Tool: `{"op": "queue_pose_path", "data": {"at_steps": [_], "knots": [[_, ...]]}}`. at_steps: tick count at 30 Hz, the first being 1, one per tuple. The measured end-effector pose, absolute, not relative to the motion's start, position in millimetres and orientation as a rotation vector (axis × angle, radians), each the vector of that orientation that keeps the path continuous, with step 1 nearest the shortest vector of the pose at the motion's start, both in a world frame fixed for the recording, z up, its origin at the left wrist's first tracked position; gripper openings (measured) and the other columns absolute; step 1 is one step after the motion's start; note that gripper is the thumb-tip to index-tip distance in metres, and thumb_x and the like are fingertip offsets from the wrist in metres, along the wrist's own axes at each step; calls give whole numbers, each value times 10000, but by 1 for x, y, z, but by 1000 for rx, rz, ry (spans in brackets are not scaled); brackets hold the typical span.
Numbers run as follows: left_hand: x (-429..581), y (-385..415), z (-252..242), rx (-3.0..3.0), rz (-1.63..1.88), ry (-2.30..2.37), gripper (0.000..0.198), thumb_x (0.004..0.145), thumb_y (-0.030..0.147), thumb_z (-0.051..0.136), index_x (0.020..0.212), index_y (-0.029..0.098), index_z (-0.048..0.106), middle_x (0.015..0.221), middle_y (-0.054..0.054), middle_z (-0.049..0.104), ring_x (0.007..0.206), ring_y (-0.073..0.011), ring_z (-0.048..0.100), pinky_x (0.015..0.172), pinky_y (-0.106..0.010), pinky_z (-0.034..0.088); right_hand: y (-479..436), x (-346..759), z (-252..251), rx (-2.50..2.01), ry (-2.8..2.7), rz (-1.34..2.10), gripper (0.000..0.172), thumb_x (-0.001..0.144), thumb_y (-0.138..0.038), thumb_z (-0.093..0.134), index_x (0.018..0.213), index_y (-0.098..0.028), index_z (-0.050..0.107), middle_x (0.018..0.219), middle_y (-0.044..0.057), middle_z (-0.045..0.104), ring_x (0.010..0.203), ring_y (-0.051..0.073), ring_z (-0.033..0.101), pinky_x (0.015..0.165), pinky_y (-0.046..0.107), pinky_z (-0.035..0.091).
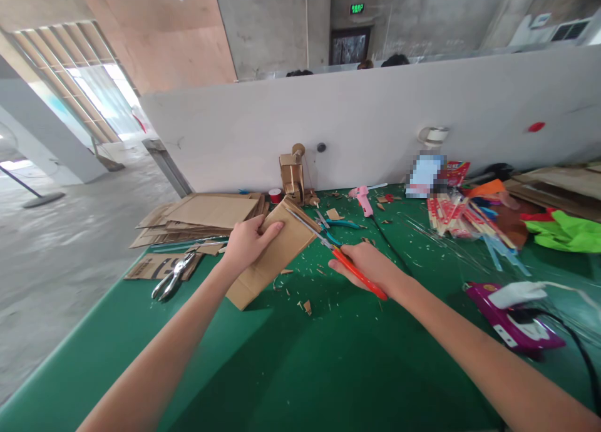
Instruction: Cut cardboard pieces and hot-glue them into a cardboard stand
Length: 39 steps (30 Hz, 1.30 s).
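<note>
My left hand (248,243) grips a long brown cardboard strip (272,257), thumb on top, holding it above the green table (328,357). My right hand (369,263) is closed on orange-handled scissors (345,263). Their metal blades reach up and left to the far end of the strip. Small cardboard scraps (305,305) lie on the table beneath.
A stack of cardboard sheets (206,216) and metal pliers (173,280) lie at left. A cardboard model (295,175), pink glue gun (362,197), teal-handled pliers (340,224), chopstick packets (453,216), green fabric (566,231) and a purple iron (514,319) sit beyond and right. A white partition (375,113) backs the table.
</note>
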<state>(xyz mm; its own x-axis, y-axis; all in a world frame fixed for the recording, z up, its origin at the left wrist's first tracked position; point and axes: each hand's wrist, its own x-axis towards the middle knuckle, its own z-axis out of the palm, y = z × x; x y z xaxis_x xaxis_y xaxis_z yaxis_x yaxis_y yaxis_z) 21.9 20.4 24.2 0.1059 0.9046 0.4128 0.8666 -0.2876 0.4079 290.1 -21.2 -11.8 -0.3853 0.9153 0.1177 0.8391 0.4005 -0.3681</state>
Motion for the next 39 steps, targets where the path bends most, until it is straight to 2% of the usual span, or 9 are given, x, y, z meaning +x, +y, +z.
{"op": "queue_pose_path", "data": {"at_steps": [5,8,12,16,21,25,31,39], "knots": [[28,17,28,2388,837,1851,462,817,599,434,571,221,336,487,22,418,507,-143,417,525,-266,252,-20,293,-14,-1385,-2409,624,438,889,-618,377,762,-206,454,716,39,581,597,166,537,561,264,363],[32,17,32,2419,795,1862,463,820,610,421,577,224,343,492,13,439,513,-156,436,526,-270,252,-20,290,-13,-1374,-2411,619,438,911,-597,338,736,-208,439,734,43,578,620,169,549,592,268,377],[32,17,35,2429,800,1857,458,819,602,428,572,223,354,488,10,438,509,-157,438,521,-268,245,-21,285,-13,-1478,-2311,485,424,897,-573,400,668,-216,410,643,38,574,579,179,558,568,267,350],[28,18,31,2408,816,1837,464,828,603,420,573,222,345,487,16,428,500,-149,427,522,-269,241,-23,281,-19,-1481,-2259,420,470,865,-592,445,579,-225,375,519,12,513,479,162,506,503,263,291],[23,19,23,2372,798,1837,467,820,613,427,575,224,340,493,19,421,506,-150,428,525,-266,252,-23,277,-25,-1475,-2229,448,483,855,-598,454,558,-227,366,493,4,486,453,153,475,490,256,291],[23,19,25,2382,766,1837,464,822,609,425,574,226,337,490,15,432,510,-156,436,527,-267,257,-21,277,-26,-1450,-2251,521,450,873,-585,426,612,-220,388,554,2,499,505,150,481,511,254,307],[27,19,34,2445,735,1852,474,822,614,426,568,226,331,495,8,444,508,-158,434,523,-271,241,-17,283,-24,-1314,-2300,819,419,886,-599,398,750,-205,442,693,3,551,577,137,502,557,246,367],[31,17,36,2453,753,1793,456,827,597,422,574,223,357,487,13,436,501,-160,431,526,-265,225,-24,278,-22,-1520,-2150,473,476,825,-604,498,567,-224,374,503,-5,468,473,148,473,495,247,309]]}}
